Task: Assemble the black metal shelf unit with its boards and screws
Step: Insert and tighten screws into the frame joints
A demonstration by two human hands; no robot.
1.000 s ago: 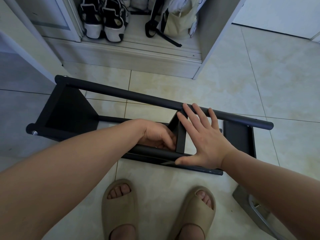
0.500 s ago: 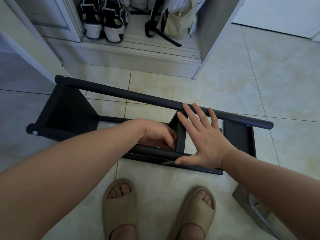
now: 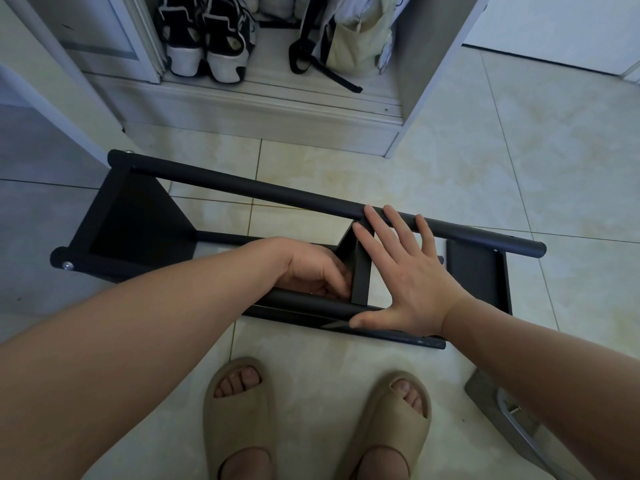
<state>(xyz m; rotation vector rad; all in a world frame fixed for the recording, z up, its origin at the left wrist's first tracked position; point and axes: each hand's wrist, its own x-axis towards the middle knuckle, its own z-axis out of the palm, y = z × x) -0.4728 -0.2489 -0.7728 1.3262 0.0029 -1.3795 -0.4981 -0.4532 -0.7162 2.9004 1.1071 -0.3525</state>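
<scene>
Nearest, two feet in beige slippers stood on the tiled floor. Just beyond them the black shelf frame lay across the middle of the floor. The right hand lay spread flat over it, thumb on the near tube, fingers reaching the far tube. The left hand reached inside beside the middle board, fingers curled; whether they gripped anything could not be told. Farthest, shoes and a bag sat in a cupboard.
</scene>
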